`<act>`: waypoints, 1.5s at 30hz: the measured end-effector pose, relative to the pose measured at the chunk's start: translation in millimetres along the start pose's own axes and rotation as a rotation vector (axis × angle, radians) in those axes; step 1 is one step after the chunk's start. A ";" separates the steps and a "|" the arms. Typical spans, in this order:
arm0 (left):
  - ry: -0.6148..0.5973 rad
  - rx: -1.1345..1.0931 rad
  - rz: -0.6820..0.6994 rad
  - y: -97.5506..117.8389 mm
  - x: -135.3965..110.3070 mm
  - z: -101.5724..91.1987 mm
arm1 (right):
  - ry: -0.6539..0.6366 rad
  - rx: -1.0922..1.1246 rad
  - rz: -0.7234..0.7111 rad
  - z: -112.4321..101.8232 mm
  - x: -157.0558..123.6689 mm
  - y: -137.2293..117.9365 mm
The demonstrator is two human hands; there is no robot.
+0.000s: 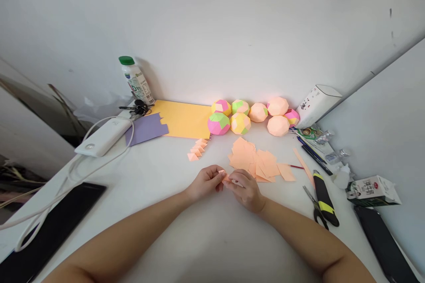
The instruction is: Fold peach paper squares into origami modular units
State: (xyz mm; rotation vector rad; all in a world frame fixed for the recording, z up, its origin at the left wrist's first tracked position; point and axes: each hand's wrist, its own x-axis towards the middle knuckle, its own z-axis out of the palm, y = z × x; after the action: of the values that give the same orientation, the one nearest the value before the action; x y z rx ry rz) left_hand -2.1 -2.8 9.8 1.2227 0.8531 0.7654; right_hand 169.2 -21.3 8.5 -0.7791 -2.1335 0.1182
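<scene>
My left hand [206, 182] and my right hand [246, 189] meet over the white table, both pinching one small piece of peach paper [226, 177]. Fingers cover most of it, so its folds are hard to make out. Just beyond my right hand lies a loose heap of flat peach paper pieces [244, 154]. Behind my left hand, several small folded peach paper units [196, 150] lie overlapped in a slanting row. Against the wall sit several faceted paper balls, among them a pink and green one [218, 124] and a plain peach one [278, 125].
Yellow card [186, 119] and purple card [148, 129] lie at back left, near a bottle [136, 79] and a white power strip [103, 137] with its cable. To the right are scissors [316, 208], a utility knife [325, 199], pens [314, 154] and a milk carton [372, 190].
</scene>
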 end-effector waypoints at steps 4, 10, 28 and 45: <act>-0.025 -0.005 0.028 3.6 -2.4 1.2 | 0.029 0.018 -0.015 -0.4 -1.4 2.0; -0.024 0.095 0.038 2.6 -3.4 1.1 | 0.026 0.193 0.140 3.9 -4.2 8.1; -0.100 0.401 0.144 -2.9 -4.0 -1.1 | -0.134 0.706 0.909 1.7 -0.8 11.1; -0.016 0.179 -0.008 -2.5 -0.9 2.1 | -0.138 0.743 0.871 -2.3 0.7 14.3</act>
State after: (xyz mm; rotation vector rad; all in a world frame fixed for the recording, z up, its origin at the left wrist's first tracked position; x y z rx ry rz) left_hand -0.6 -4.9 7.7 1.3811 0.9286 0.6830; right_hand 177.6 -9.9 5.6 -1.1726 -1.5188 1.3538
